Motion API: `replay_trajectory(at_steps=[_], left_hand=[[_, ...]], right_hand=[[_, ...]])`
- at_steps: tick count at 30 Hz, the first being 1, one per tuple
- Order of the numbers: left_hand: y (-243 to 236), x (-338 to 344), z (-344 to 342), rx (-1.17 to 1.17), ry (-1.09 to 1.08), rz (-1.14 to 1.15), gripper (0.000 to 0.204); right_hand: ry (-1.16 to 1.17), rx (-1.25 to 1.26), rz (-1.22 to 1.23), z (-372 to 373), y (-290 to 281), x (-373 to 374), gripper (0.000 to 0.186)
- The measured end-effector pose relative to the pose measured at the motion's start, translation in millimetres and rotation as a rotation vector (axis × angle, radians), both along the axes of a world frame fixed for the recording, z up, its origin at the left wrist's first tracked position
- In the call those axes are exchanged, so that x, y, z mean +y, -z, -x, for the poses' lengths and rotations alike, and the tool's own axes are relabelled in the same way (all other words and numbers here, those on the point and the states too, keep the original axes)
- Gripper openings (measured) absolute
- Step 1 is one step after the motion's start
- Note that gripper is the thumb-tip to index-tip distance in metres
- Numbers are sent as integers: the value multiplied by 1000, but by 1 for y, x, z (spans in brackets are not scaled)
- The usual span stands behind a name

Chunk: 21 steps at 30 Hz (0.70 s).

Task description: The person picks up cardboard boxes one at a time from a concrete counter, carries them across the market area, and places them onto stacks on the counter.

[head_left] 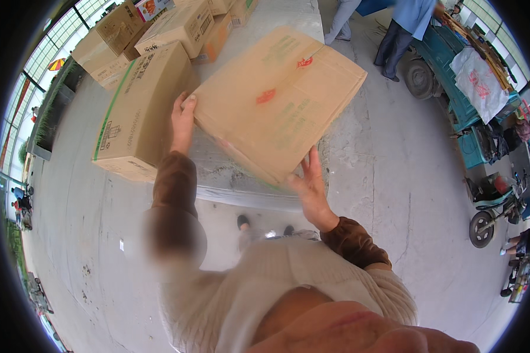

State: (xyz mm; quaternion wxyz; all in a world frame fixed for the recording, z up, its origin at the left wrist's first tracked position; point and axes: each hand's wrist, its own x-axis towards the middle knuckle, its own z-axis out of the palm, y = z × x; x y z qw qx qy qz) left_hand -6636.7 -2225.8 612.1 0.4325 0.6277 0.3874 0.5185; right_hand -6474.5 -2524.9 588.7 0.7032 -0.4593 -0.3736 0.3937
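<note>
Between my two hands is a large flat cardboard box (282, 100) with red marks and faint green print on its top face. It sits askew over the grey tabletop (218, 173). My left hand (183, 120) grips its left corner, thumb near the top edge. At its near right edge, my right hand (313, 191) presses with fingers somewhat spread and partly hidden by the box. Some motion blur softens the box and right hand. Whether its underside touches the table is hidden. Left of my left hand stands a long cardboard box (147, 112) with a green strip.
Several more cartons (179, 29) are piled at the far left of the table. Beyond the right side stands a person in blue (409, 23) by a teal cargo vehicle (453, 70). A scooter (492, 206) is parked farther right on the concrete floor (394, 194).
</note>
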Motion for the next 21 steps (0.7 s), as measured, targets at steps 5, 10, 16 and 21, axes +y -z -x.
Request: replay_trajectory(at_steps=[5,10,16,21], left_hand=[[16,12,12,-49,31,413,66],[21,-53,-5,-32,-24,227,59],[22,-58,-4,-103,39,294,50],[11,-39,37,-205,188,422,47]], right_hand=[[-668,74,167,-18,-24,-1,47],[250,-335,-109,-188,-55,82,31],[140,-845,518,-273,-27,153,51],[-23,-956,605,-230,-23,87,57]])
